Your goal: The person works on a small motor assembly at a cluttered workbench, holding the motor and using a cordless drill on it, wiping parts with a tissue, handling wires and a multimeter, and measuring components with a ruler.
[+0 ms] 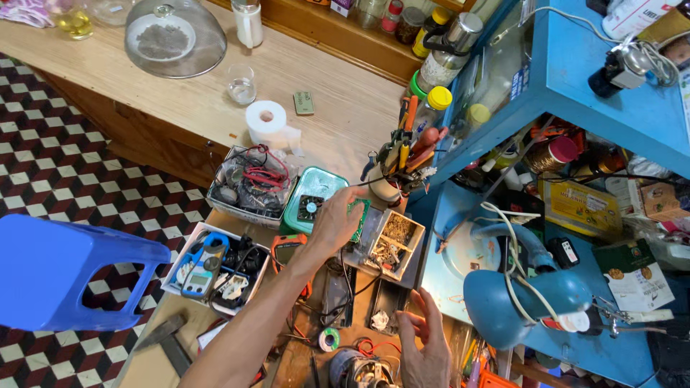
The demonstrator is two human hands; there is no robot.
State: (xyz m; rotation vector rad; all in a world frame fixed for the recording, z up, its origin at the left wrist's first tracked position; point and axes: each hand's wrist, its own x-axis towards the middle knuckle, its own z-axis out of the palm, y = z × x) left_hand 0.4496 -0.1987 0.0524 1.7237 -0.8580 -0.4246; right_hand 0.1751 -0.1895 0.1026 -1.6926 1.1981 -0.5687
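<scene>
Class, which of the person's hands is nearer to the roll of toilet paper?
Left. The left hand reaches over the boxes just below the roll of toilet paper; the right hand hovers much farther down.

**Not much room to move on this table**

From where I'm watching, the near table (154,363) is packed. My left hand (336,219) reaches over the green tin (310,197), squeezed between the wire basket (251,183) and the small parts box (394,243). The tool cup (395,162) bristles up just behind, blocking that way. On the right, the blue lamp (521,291) and blue shelf (611,93) wall things off beside my right hand (425,348). The meter tray (212,266) fills the left edge. The real open patch is the wooden counter (180,100) around the tissue roll (267,123) and glass (241,84).
</scene>
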